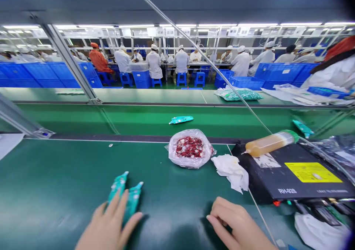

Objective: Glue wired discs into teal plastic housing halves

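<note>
My left hand (109, 226) lies over two small teal plastic casings on the green work surface, its fingers stretched out and apart. The left casing (119, 181) and the right casing (135, 195) both stick out beyond the fingertips, their near parts covered by the hand. To the right, my right hand (235, 222) rests near the table with its fingers curled in and the thumb close below them; nothing shows in it. Farther back stands a clear plastic bag (174, 159) of small round metal parts with red wires (190, 147). Beside that bag lies a crumpled white tissue (231, 170).
A black box marked RH-028 (305, 192) stands at right, with an amber-filled syringe tube (266, 144) on it. Behind the table runs a green belt (133, 118) carrying a teal casing (181, 120). A metal post (69, 61) rises at left. People sit beyond.
</note>
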